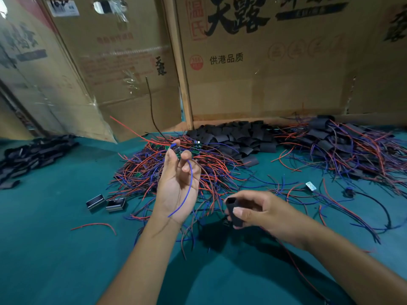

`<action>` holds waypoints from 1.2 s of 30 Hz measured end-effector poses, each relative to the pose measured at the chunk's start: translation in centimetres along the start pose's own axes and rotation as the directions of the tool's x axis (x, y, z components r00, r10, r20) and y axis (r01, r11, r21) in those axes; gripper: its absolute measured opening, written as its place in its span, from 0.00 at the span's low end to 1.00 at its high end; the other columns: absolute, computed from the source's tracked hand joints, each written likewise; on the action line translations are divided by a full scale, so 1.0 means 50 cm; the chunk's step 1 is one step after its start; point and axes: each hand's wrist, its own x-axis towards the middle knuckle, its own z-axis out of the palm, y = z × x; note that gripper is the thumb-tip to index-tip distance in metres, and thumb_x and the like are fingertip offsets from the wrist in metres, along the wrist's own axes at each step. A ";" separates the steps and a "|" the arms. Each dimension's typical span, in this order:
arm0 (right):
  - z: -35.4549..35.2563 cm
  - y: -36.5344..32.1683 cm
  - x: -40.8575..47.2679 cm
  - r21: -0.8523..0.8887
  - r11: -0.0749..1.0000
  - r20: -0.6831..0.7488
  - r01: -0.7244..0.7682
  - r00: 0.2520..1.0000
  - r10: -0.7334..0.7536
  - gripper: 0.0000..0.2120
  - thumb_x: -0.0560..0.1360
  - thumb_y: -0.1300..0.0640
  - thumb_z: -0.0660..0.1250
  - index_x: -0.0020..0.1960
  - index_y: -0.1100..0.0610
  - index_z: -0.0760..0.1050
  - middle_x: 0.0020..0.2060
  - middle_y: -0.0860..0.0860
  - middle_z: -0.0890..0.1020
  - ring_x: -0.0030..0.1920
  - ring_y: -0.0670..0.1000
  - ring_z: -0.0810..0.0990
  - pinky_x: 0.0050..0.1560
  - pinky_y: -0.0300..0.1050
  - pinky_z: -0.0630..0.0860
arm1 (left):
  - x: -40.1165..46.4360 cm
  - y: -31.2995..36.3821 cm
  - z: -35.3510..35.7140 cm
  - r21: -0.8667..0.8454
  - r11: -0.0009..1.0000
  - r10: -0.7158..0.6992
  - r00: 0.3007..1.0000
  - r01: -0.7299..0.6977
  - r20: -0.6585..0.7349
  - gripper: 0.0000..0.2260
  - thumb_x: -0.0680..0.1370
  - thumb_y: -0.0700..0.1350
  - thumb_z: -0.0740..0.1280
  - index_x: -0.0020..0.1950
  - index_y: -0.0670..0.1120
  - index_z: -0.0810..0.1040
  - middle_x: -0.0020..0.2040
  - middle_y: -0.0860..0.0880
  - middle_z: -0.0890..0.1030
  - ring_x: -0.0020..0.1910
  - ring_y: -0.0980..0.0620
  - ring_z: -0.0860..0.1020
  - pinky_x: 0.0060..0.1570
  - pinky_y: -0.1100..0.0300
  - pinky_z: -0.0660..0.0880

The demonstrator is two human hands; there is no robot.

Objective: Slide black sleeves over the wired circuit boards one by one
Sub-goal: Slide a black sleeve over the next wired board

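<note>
My left hand point(176, 181) is raised palm-up over the wire heap and pinches a small green circuit board point(176, 152) between thumb and fingertips. A blue wire point(189, 190) from the board curves down across my palm. Lower right of it, my right hand point(255, 209) grips a short black sleeve point(234, 211), its open end pointing up and left. Behind my hands lies a heap of wired circuit boards point(154, 170) with red and blue leads. A pile of loose black sleeves point(233, 138) sits at the back.
The teal table point(55, 249) carries a tangle of sleeved boards with wires point(343, 148) at the right and another black pile point(30, 155) at the left. Two small metal clips point(105, 203) lie near the heap. Cardboard boxes point(264, 62) wall off the back.
</note>
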 end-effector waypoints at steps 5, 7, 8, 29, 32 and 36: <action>0.030 0.006 0.006 0.072 0.997 0.005 -0.026 1.000 0.025 0.09 0.78 0.63 0.64 0.56 0.66 0.75 0.45 0.60 0.79 0.46 0.55 0.78 0.51 0.50 0.80 | 0.001 -0.018 -0.004 0.179 0.984 0.019 1.000 -0.015 -0.018 0.15 0.78 0.46 0.61 0.63 0.42 0.75 0.40 0.50 0.75 0.32 0.57 0.70 0.38 0.67 0.71; 0.029 0.007 0.012 0.138 0.990 -0.086 -0.026 0.996 0.038 0.07 0.79 0.62 0.64 0.54 0.65 0.75 0.44 0.60 0.80 0.44 0.56 0.79 0.47 0.49 0.80 | -0.001 -0.028 -0.006 0.260 0.966 0.015 1.000 -0.010 -0.019 0.16 0.76 0.44 0.65 0.61 0.39 0.79 0.40 0.50 0.78 0.33 0.58 0.72 0.37 0.68 0.74; 0.027 0.007 0.015 0.193 0.981 -0.127 -0.029 0.990 0.055 0.08 0.79 0.61 0.64 0.53 0.66 0.75 0.43 0.60 0.80 0.44 0.57 0.79 0.45 0.48 0.81 | -0.003 -0.034 -0.007 0.290 0.957 0.011 1.000 -0.005 -0.019 0.15 0.76 0.43 0.65 0.59 0.39 0.81 0.39 0.49 0.79 0.32 0.58 0.72 0.36 0.67 0.74; 0.031 -0.015 0.004 0.386 0.922 -0.029 0.014 1.000 -0.003 0.12 0.75 0.58 0.68 0.53 0.65 0.76 0.48 0.60 0.82 0.48 0.57 0.81 0.55 0.53 0.77 | -0.026 -0.068 0.013 0.559 0.829 0.023 0.997 0.022 -0.073 0.12 0.76 0.52 0.64 0.39 0.46 0.80 0.38 0.40 0.84 0.24 0.52 0.73 0.25 0.63 0.73; 0.022 -0.026 0.005 0.482 0.876 -0.023 0.031 0.999 -0.023 0.16 0.75 0.59 0.67 0.56 0.70 0.73 0.45 0.61 0.80 0.42 0.56 0.78 0.43 0.48 0.77 | -0.029 -0.073 0.015 0.542 0.837 -0.042 0.997 0.072 -0.068 0.12 0.76 0.52 0.64 0.45 0.43 0.76 0.42 0.39 0.84 0.24 0.53 0.73 0.22 0.62 0.71; 0.013 -0.025 0.004 0.416 0.908 -0.026 0.054 0.999 -0.048 0.13 0.73 0.58 0.64 0.52 0.66 0.76 0.44 0.59 0.82 0.39 0.54 0.77 0.34 0.41 0.74 | -0.032 -0.082 0.011 0.552 0.826 -0.105 0.994 0.111 -0.043 0.10 0.77 0.48 0.65 0.42 0.44 0.80 0.40 0.43 0.84 0.25 0.54 0.73 0.22 0.61 0.71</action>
